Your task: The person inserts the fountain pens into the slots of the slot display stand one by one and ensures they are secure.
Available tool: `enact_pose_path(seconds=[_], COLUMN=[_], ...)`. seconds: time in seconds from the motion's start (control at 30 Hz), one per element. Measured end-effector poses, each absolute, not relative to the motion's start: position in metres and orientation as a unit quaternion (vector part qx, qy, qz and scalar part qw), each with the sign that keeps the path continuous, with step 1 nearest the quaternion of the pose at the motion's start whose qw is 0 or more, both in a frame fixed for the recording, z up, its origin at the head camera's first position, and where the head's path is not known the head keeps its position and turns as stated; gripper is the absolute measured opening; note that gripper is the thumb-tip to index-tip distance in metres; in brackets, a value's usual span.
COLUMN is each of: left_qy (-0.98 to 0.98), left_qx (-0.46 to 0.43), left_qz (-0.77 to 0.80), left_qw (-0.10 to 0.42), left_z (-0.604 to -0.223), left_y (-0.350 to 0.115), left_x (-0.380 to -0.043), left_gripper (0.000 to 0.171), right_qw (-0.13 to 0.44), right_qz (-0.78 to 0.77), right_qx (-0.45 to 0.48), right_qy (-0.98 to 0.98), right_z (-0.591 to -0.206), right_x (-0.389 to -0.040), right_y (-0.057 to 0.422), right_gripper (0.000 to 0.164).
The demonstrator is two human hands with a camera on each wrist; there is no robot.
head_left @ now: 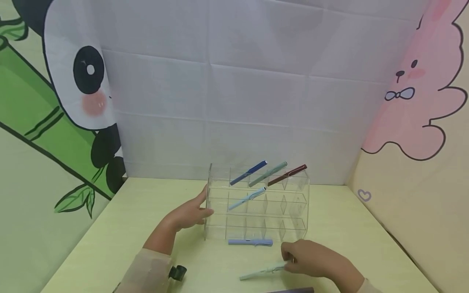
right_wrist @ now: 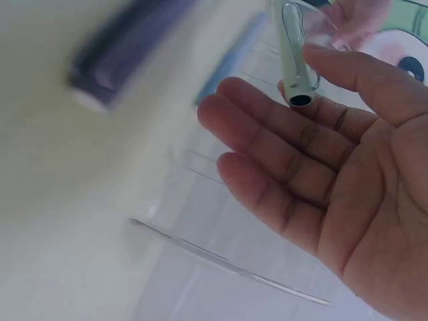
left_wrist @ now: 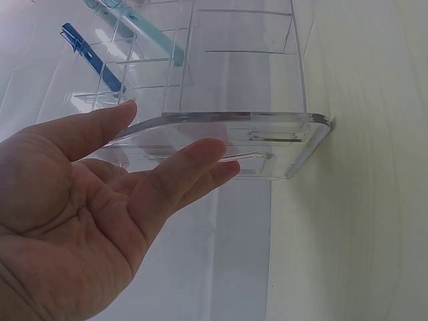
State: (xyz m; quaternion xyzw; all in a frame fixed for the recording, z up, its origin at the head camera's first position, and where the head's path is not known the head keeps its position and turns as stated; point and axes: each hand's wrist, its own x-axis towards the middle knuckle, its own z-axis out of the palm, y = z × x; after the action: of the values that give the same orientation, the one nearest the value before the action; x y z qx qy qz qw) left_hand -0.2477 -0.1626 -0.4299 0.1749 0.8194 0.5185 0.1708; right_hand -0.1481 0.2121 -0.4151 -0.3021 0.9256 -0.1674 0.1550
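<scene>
A dark purple pen [head_left: 293, 290] lies nearest, cut by the bottom edge, its barrel smooth and blurred in the right wrist view. Just past it, the right hand [head_left: 311, 258] pinches a pale green pen [head_left: 261, 272] near one end, thumb against fingertips; its wire clip is a slim loop and the near end is round with a dark centre. A beige sleeve [head_left: 146, 270] covers the left forearm, with a small black cylinder [head_left: 178, 273] at its side. Farther on, a lilac pen [head_left: 250, 242] lies flat before the rack [head_left: 256, 221], a clear, glossy plastic stand of three stepped tiers with thin dividers. The left hand [head_left: 188, 213] is held wide, fingers nearly straight, at the rack's rounded left end panel. A light blue pen [head_left: 247, 199] leans right in the middle tier; blue [head_left: 249, 173], sage [head_left: 268, 174] and dark red pens [head_left: 287, 175] slant alike in the top one. The pale yellow table [head_left: 348, 228] meets a creased white cloth [head_left: 256, 101], flanked by a painted panda [head_left: 58, 81] and pink rabbit [head_left: 417, 110]
</scene>
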Motion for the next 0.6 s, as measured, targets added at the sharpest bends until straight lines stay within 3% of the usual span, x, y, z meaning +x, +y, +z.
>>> enact_pose_path(seconds=[0.6], left_qy=[0.818], left_qx=[0.166], left_qz=[0.523], left_qw=[0.171], left_z=[-0.435], left_y=[-0.163], left_x=[-0.25], left_gripper=[0.089], right_qw=[0.052], right_qz=[-0.22], right_qx=[-0.325], right_qy=[0.918], right_z=[-0.357], right_x=[-0.171], right_y=[0.173], right_gripper=[0.008])
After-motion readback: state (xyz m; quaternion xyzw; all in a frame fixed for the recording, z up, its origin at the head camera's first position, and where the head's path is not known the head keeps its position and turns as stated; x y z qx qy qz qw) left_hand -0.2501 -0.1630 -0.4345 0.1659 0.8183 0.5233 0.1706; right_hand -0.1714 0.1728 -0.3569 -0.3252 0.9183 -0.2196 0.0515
